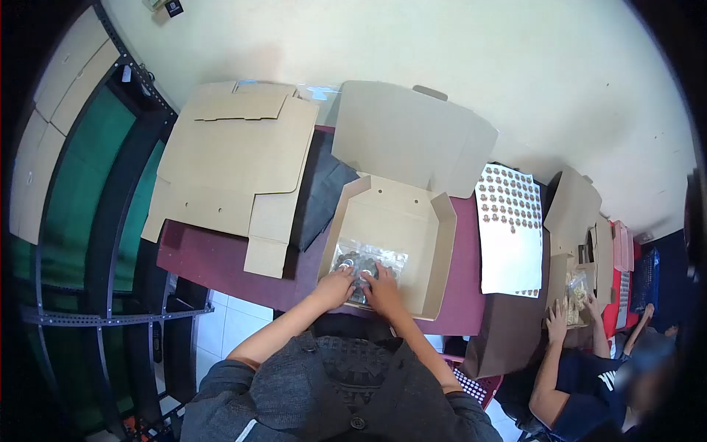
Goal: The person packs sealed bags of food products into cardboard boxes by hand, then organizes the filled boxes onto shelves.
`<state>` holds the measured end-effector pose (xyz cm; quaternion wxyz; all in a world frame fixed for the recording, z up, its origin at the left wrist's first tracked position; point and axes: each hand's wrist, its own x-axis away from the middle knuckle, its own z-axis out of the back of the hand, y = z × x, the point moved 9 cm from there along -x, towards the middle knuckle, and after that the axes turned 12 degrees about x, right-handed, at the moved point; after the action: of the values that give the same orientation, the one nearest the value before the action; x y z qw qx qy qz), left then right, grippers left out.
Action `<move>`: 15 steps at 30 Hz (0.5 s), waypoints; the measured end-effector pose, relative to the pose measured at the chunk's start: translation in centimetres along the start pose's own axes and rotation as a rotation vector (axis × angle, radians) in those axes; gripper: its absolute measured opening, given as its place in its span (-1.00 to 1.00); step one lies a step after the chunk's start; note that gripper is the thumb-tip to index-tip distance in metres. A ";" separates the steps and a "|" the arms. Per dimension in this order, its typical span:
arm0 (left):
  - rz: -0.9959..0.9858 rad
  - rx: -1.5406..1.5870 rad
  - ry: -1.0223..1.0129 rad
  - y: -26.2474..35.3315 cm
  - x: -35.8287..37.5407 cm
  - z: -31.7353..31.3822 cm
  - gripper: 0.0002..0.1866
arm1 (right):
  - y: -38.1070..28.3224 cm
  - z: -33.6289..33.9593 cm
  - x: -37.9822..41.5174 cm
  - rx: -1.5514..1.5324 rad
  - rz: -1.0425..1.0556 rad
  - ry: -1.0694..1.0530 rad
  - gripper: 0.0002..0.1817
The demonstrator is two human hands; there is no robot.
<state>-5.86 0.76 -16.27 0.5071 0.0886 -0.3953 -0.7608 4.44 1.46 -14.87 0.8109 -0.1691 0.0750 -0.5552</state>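
An open cardboard box point(427, 287) sits in front of me with its lid point(412, 132) raised at the back. In its near left part lies a clear zip bag point(394, 259) with dark contents and small round pale labels. My left hand point(336, 287) rests on the bag's left side, fingers stretched over it. On the right side of the bag lies my right hand point(383, 291), its fingers apart and touching the plastic. Neither hand is visibly closed around anything, though the thumbs are hard to make out.
Flattened cardboard boxes point(236, 155) lie to the left on the maroon table point(213, 258), beside black sheet material point(324, 184). A sticker sheet point(508, 254) is on the right. Farther right, a co-worker's hands point(557, 322) are at another box point(574, 214). Dark shelving point(110, 317) stands left.
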 end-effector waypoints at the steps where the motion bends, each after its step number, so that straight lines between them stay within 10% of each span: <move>1: 0.002 0.000 0.003 0.2 0.1 0.3 -0.58 | 0.1 -0.4 0.1 -0.011 -0.001 -0.043 -0.54; 15: -0.276 0.209 -0.118 5.8 0.6 -0.7 -0.48 | 5.7 1.7 2.2 -0.269 -0.169 -0.115 -0.67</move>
<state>-1.73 -1.08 -12.58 0.3620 0.1493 -0.4852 -0.7818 10.77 1.66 -15.24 0.7345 -0.3132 0.0875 -0.5956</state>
